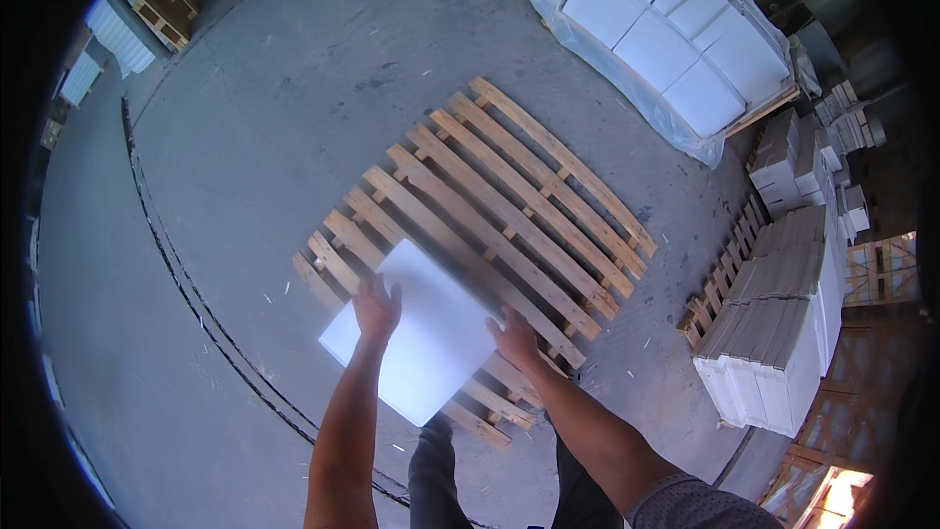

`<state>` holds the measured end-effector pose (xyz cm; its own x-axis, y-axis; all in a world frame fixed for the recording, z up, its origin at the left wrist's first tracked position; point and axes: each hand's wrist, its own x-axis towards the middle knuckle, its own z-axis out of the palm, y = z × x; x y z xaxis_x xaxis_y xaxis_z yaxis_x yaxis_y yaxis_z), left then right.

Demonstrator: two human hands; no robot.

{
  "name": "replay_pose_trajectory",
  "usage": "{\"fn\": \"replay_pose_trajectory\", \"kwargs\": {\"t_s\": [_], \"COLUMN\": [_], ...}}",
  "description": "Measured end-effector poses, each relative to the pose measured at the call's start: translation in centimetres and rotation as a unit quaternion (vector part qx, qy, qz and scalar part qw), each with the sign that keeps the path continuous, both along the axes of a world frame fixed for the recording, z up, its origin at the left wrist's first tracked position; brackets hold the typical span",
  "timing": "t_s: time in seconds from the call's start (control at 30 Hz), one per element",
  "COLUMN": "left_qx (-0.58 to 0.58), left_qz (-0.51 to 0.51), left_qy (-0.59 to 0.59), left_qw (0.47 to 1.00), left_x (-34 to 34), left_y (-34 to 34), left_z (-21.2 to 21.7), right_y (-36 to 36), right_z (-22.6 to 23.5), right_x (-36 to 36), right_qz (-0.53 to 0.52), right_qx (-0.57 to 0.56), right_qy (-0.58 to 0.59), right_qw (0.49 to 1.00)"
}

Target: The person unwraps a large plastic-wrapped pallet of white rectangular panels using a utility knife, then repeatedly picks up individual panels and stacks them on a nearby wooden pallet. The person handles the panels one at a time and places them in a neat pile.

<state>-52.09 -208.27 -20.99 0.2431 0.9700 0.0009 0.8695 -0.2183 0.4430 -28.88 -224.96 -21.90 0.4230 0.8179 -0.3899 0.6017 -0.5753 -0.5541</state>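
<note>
A flat white slab (426, 333) is held over the near corner of a wooden pallet (490, 206) that lies on the concrete floor. My left hand (376, 308) grips the slab's left edge with fingers on top. My right hand (515, 339) holds its right edge. The slab hides the pallet's near slats. My legs show below it.
A plastic-wrapped stack of white blocks (676, 39) stands at the far right. Another pallet with white slabs on edge (783, 333) is at the right. Loose white blocks (798, 162) lie between them. A dark cable (186, 274) runs across the floor on the left.
</note>
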Motion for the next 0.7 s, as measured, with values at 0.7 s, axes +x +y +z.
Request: {"fn": "replay_pose_trajectory", "kwargs": {"t_s": [0.7], "left_qx": [0.066], "left_qz": [-0.067], "left_qy": [-0.008], "left_qw": [0.996], "left_x": [7.2], "left_y": [-2.9], "left_z": [-5.1], "right_y": [-11.4], "right_z": [-3.7], "right_x": [-9.3], "right_qz": [-0.164], "right_qx": [0.023], "right_qy": [0.019], "right_qw": [0.986]}}
